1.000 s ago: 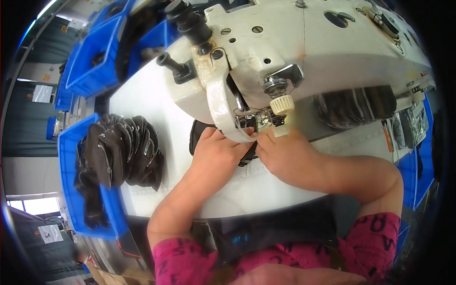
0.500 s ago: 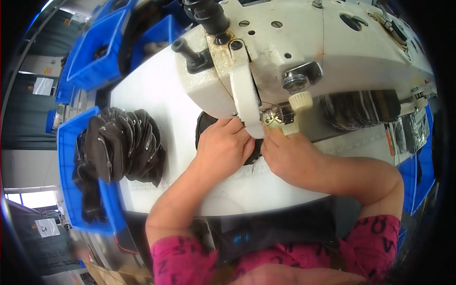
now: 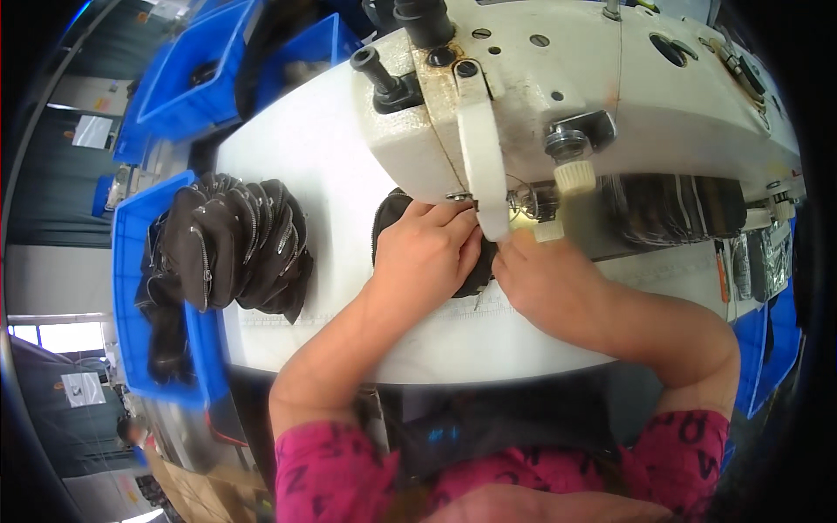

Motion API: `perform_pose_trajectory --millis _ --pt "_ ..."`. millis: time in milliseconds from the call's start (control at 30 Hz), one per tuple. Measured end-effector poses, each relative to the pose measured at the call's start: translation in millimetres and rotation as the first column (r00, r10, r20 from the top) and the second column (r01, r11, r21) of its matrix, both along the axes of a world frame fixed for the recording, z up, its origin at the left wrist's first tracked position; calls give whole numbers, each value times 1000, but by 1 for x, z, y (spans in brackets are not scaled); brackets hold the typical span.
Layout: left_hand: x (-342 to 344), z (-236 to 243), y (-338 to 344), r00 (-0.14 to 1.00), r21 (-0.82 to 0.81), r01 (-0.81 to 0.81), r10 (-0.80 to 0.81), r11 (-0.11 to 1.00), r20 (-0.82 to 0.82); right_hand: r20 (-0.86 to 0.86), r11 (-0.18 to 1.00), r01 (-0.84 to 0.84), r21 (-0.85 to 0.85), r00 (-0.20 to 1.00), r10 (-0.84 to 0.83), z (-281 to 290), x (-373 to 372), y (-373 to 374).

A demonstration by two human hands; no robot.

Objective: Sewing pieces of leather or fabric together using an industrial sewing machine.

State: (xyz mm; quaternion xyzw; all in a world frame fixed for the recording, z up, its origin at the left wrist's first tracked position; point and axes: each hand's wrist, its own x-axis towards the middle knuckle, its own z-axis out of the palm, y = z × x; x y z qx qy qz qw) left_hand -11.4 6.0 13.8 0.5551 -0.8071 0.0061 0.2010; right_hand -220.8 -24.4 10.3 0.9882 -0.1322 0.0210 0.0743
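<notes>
A white industrial sewing machine (image 3: 436, 148) fills the top middle, with its lit needle area just beyond my fingers. My left hand (image 3: 427, 244) lies closed on a dark zippered pouch (image 3: 388, 213) at the machine, its fingertips partly hidden beside the white guard arm (image 3: 479, 157). My right hand (image 3: 545, 283) has its fingers bent and pressed together at the pouch's right side, beneath the needle area; the fingertips are partly hidden and blurred. A loose pile of similar dark pouches (image 3: 227, 244) is at the left of the white worktable (image 3: 331, 344).
Blue bins stand at left (image 3: 126, 261), upper left (image 3: 187, 105) and right (image 3: 754, 366). A dark striped stack (image 3: 671, 209) lies right of the needle, beside an orange-handled tool (image 3: 723, 275). A person (image 3: 137, 431) is small in the far-left background.
The view has shifted, so the machine appears further right. My left hand has moved slightly up and right with the pouch; its fingers are more bent. My right hand stays at the pouch's side.
</notes>
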Motion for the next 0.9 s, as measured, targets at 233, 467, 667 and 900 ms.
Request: perform_pose_trajectory --millis 233,467,667,900 --pt "-1 2 -1 1000 7 -25 25 1000 13 33 998 36 48 999 -38 -6 -1 -7" --pt "19 -8 -15 976 206 -163 188 965 -109 87 999 47 -11 995 -46 -7 -1 -12" --pt "37 6 -15 886 297 -381 437 876 -153 134 981 60 186 987 -85 -8 -2 -14" --pt "6 16 11 978 221 162 -127 962 -167 161 980 104 171 978 -132 -7 -2 0"
